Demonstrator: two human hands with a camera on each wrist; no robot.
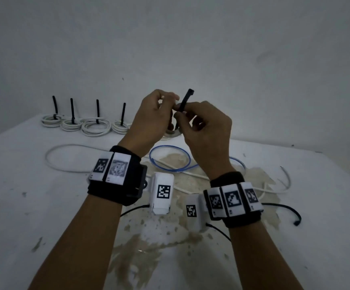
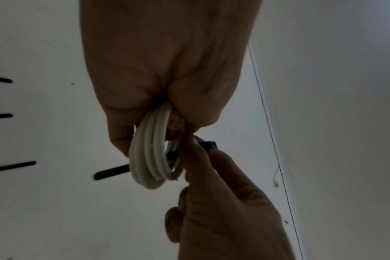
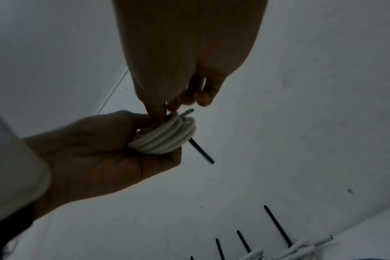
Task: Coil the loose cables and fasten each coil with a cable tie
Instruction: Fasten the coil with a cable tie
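1. Left hand (image 1: 149, 118) raised over the table (image 1: 295, 237), fingers curled round a white coil (image 2: 149, 158), gripping it at the top.
2. Coil of several turns, hanging below the left fingers in the left wrist view; one cut end (image 3: 189, 111) poking out near the right fingertips.
3. Right hand (image 1: 205, 130) close against the left, thumb and forefinger pinching a black tie (image 1: 185, 101) just beside the coil.
4. Tie threaded through the coil: head (image 2: 210, 145) sticking out past the right fingers, tail (image 2: 111, 172) jutting from the far side. Not closed into a loop, as far as can be seen.
5. Both hands well above the table, knuckles touching or nearly so; cannot tell which.
6. At the far edge, by the wall (image 1: 169, 38), a row of four tied coils (image 1: 95, 127), each with a black tie tail standing upright.
7. Part of another white coil (image 1: 171, 135) showing on the table behind the hands, mostly hidden.
8. Loose on the table under the wrists: a white cable (image 1: 65, 164) in a wide loop to the left, a blue cable (image 1: 169, 155) in a ring in the middle, more white cable trailing to the right.
9. Spare black tie (image 1: 291, 212) lying to the right, curved, near the right wrist; another dark strand partly hidden under the wristbands.
10. Table surface white, stained brown in the middle, with scattered dark marks.
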